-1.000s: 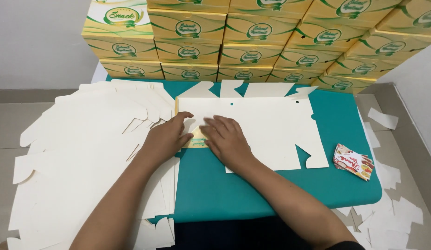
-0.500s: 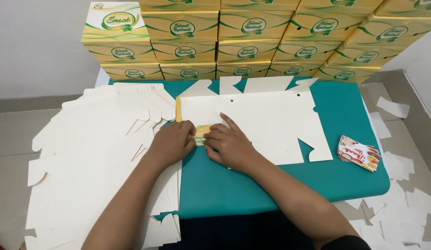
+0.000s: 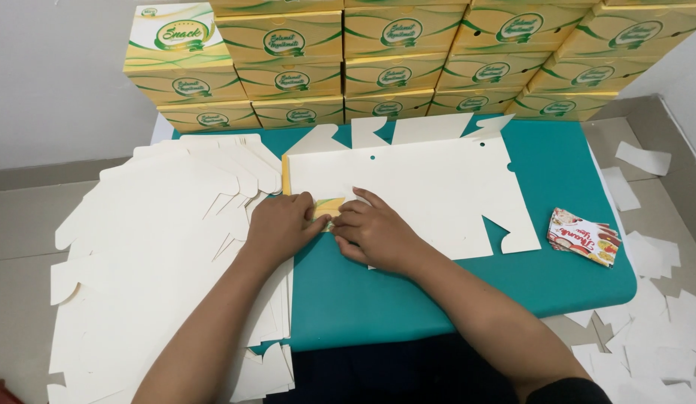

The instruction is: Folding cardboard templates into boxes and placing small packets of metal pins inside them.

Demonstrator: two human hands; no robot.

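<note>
At the centre of the frame, on my teal worktop (image 3: 453, 292), lies one flat cream die-cut cardboard box blank (image 3: 423, 187), plain side up, with notched flaps along its top and right edges. My left hand (image 3: 282, 224) and right hand (image 3: 370, 232) press a small flap at its lower left, folded over to show a yellow-green printed face (image 3: 327, 207); my fingers lie flat on it, not clenched. A pile of more cream blanks (image 3: 153, 247) fills the left. One small red printed packet (image 3: 584, 236) sits at right.

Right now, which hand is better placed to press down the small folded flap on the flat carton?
Probably left: left hand already has fingers on the folded flap; right hand rests beside it, on the flat carton.
</note>
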